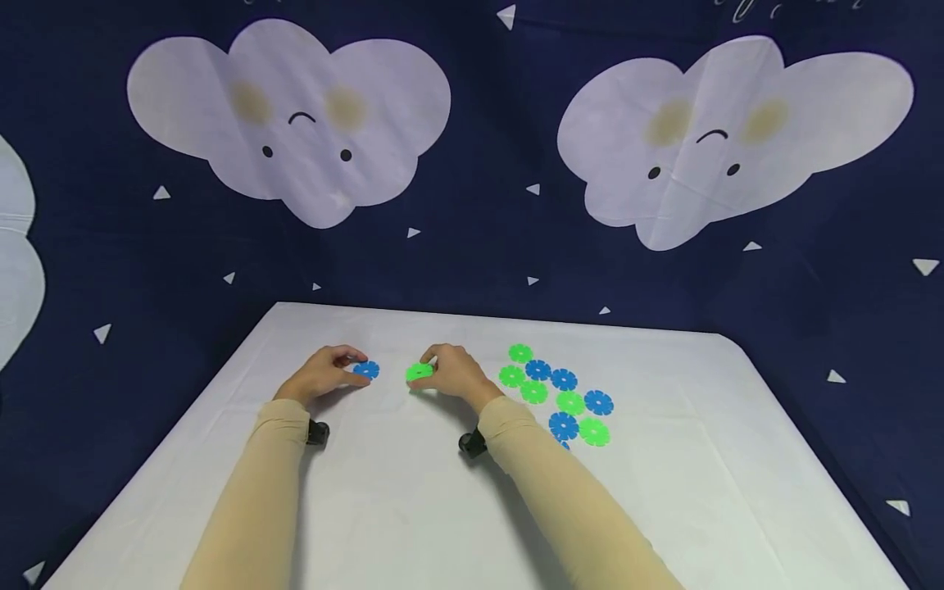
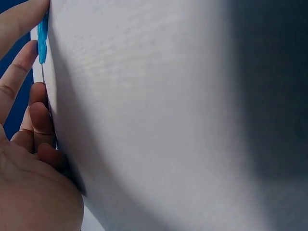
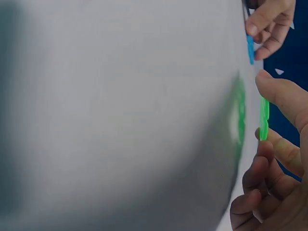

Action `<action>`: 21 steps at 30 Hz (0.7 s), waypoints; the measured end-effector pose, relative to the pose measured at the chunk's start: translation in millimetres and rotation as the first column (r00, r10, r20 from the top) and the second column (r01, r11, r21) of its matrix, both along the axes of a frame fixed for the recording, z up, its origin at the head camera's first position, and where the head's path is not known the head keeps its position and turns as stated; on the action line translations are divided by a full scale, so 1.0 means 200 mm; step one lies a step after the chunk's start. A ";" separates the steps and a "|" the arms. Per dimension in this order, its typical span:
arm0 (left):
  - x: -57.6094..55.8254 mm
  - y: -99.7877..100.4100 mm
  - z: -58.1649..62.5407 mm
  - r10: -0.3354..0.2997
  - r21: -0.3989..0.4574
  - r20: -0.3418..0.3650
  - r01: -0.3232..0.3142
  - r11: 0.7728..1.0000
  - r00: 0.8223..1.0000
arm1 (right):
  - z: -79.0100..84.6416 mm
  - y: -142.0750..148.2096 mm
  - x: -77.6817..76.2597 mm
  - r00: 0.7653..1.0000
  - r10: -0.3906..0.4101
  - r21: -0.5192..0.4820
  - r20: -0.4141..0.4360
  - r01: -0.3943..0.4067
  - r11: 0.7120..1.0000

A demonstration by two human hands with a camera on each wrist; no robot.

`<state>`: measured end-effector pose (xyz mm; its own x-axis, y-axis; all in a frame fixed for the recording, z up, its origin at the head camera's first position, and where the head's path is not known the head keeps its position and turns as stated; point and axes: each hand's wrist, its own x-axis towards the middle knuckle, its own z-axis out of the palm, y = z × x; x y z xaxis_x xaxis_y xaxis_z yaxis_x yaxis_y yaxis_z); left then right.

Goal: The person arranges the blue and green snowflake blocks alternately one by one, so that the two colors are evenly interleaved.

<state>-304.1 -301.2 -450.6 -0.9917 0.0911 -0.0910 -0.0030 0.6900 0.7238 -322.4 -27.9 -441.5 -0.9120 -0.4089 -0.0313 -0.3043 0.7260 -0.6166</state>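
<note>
My left hand pinches a blue notched disc between thumb and fingertip, low over the table's left part. The same blue disc appears edge-on in the left wrist view. To its right, my right hand pinches a green notched disc by its edge. In the right wrist view this green disc stands apart from the white tabletop, with a green reflection below it. A gap separates the two discs. The other fingers of each hand are curled near the tabletop.
Several loose discs, among them a green disc and a blue disc, lie to the right of my right hand. My right sleeve partly covers one blue disc. A dark cloth with printed clouds hangs behind the white table.
</note>
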 end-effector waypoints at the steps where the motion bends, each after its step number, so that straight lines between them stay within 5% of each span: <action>1: 0.00 0.00 0.00 -0.004 0.001 0.000 0.004 1.000 1.000 | -0.01 -0.02 0.00 1.000 -0.011 -0.004 0.003 0.011 1.000; 21: -0.02 0.00 -0.01 -0.020 0.007 0.013 0.020 1.000 1.000 | -0.06 -0.23 0.00 0.992 -0.096 0.105 -0.078 0.104 0.989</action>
